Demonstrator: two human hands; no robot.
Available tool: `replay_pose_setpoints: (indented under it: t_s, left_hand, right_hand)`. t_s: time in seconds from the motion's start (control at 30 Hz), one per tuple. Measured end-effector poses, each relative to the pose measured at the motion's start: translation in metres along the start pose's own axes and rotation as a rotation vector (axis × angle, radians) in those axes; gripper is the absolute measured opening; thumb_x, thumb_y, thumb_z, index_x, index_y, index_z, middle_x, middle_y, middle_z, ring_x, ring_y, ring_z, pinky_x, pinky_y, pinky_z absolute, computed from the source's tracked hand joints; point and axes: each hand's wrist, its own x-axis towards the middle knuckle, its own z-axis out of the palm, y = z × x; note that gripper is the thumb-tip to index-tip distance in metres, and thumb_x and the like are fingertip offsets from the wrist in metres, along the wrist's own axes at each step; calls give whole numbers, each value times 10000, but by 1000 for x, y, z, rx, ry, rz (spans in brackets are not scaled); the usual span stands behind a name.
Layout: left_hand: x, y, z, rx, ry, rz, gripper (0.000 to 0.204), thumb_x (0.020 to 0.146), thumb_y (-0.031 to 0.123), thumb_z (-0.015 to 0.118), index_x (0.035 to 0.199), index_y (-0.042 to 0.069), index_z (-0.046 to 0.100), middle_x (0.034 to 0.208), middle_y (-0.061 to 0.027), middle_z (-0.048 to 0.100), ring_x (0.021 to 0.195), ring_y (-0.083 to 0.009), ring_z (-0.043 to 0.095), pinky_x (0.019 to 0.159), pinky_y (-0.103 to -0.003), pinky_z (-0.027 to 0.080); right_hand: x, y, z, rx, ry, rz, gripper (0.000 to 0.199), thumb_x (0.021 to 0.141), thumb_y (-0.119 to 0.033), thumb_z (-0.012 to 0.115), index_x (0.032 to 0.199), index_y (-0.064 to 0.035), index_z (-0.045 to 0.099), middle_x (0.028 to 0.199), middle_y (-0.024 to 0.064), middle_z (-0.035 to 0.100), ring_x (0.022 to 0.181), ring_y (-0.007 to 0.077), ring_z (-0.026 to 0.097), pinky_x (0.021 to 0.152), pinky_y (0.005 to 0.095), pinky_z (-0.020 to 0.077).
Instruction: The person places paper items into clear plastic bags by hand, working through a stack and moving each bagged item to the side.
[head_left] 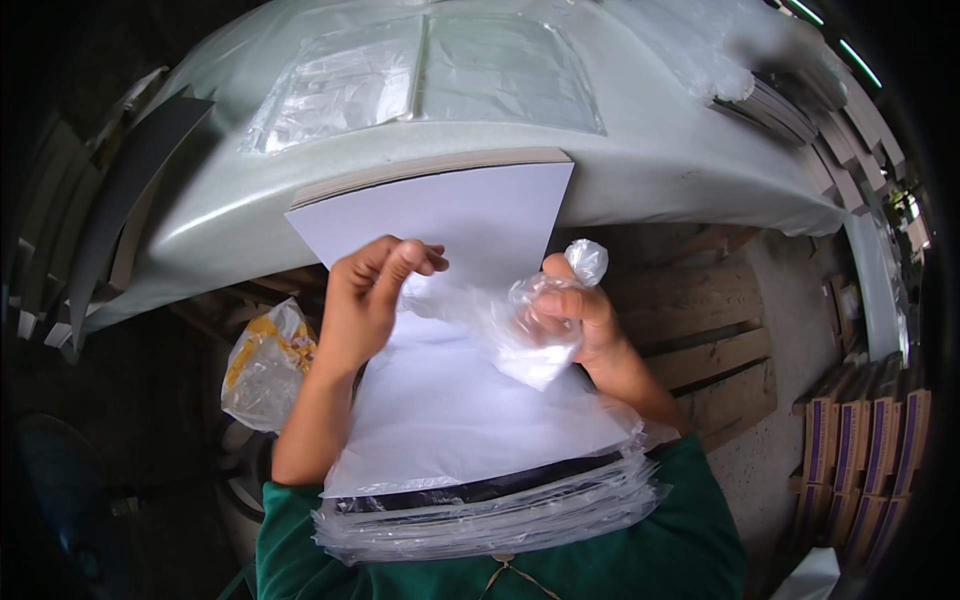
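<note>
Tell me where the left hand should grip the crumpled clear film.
Probably pinch the crumpled clear film at its loose left end, coming from the left with the left hand: that end spreads toward it, while the right hand grips the bunched right part.

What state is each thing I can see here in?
Left hand: raised, fingers curled
Right hand: closed on clear plastic
Clear plastic: crumpled
White stack: layered, white face showing
Plastic sheets: flat on the table
Table: covered
Yellow-printed bag: crumpled
Boxes: stacked
</note>
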Motion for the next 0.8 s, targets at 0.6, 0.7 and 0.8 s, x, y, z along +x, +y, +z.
replay_pose_setpoints:
  t_s: [0.6,0.7,0.8]
  left_hand:
    - [4,16,15,-639,61,-237,332,896,302,457,690,51,527,648,7,520,645,-71,479,614,-213,386]
    - [-17,2,16,73,-583,-322,273,850,304,540,721,67,583,671,-39,566,601,-92,516,555,-215,410]
    - [-15,0,-3,169,-940,-179,206,806,242,605,716,57,621,764,-94,602,666,-143,555,590,-276,435]
  right_hand:
    - [-9,-15,-17,-386,-212,145,228,798,-161,599,944,3,536,766,31,553,599,47,477,494,176,368]
    - [-7,-10,-10,-102,38,-132,195,841,-178,546,927,-3,543,827,60,570,661,74,535,578,215,443]
    - [-15,-36,-22,1,262,-106,253,822,-245,582,918,-14,544,826,30,577,694,81,537,660,253,447]
